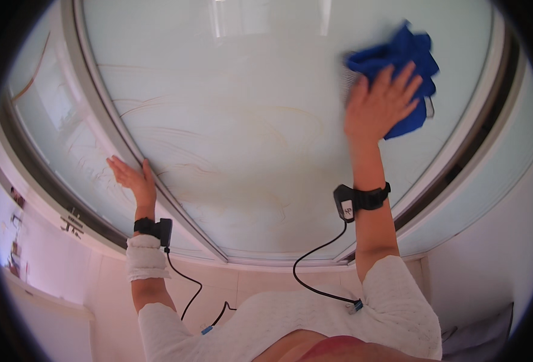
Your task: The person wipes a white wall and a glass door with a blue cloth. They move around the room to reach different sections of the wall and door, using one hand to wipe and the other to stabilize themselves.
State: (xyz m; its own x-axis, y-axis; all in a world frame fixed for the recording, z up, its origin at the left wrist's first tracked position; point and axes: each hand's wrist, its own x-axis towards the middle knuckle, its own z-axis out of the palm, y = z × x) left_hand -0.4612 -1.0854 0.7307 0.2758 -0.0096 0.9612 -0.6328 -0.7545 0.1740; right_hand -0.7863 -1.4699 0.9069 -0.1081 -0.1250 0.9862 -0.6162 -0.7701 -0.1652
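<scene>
From the head view, the right hand (378,102) presses flat, fingers spread, on a blue cloth (402,66) against the frosted glass pane (236,139), high at the pane's upper right. The left hand (135,180) is open, holding nothing, its palm resting on the grey metal frame (106,114) at the pane's left edge. Each of the 2 wrists carries a black strap with a cable; the right wrist strap (363,199) shows plainly.

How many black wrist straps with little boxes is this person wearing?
2: one wrist strap on the left arm, below the left hand; one wrist strap on the right arm, below the right hand pressing the blue cloth.
</scene>
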